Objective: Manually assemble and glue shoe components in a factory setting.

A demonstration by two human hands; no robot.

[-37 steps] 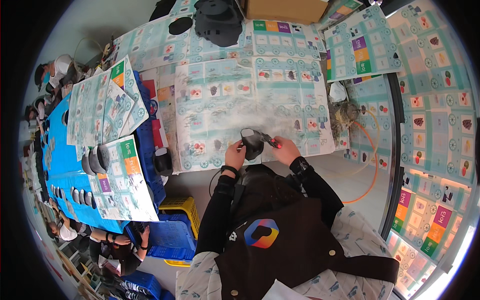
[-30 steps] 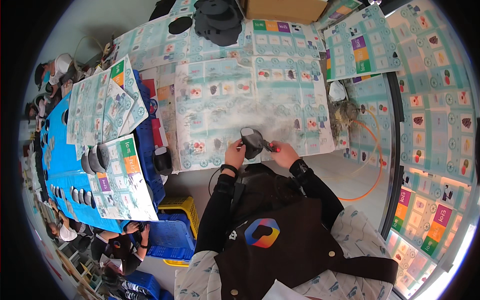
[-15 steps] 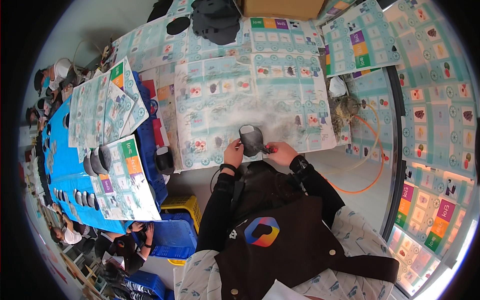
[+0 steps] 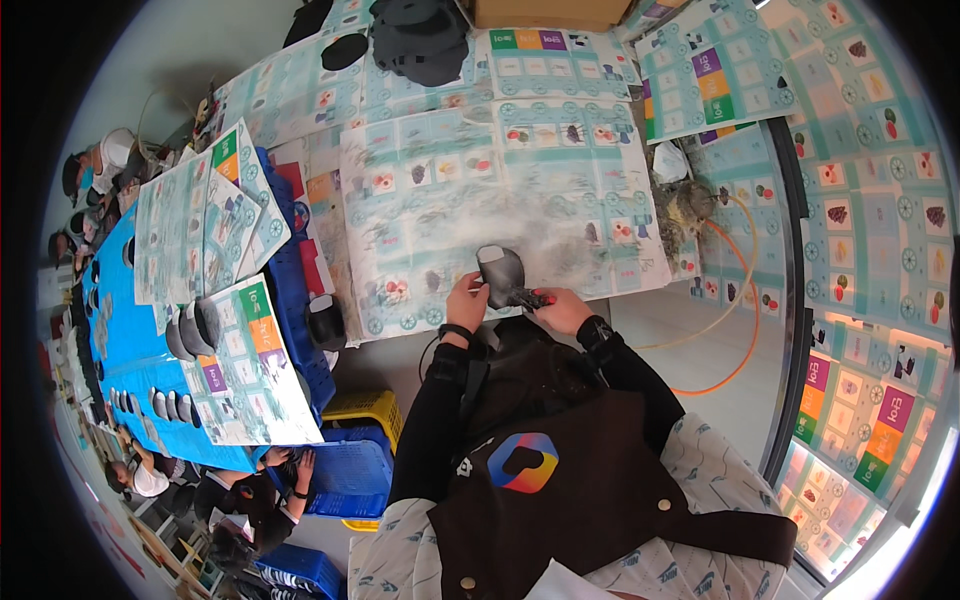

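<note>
My left hand (image 4: pixel 466 302) pinches the left edge of a dark, rounded, cup-like piece (image 4: pixel 506 270) with a pale oval patch at its top. It is held over the near edge of the paper-covered table (image 4: pixel 420 215). My right hand (image 4: pixel 566 311) closes round a small dark tool with a red part (image 4: pixel 532 299). The tool's dark end lies against or just by the piece's lower right side; its kind cannot be made out. Dark grey, powdery smears cover the paper beyond both hands.
Left of me stand a similar dark piece (image 4: pixel 325 322), blue crates (image 4: pixel 345 470) and a yellow crate (image 4: pixel 372 408). More pieces lie on a blue-covered table (image 4: pixel 150 345), with co-workers beyond. An orange hose (image 4: pixel 752 330) loops at right. A dark cap-like item (image 4: pixel 420 40) lies at the back.
The view has shifted slightly. The piece and the tool remain in my hands with almost the same pose; the tool has turned a little, showing more of its dark end.
</note>
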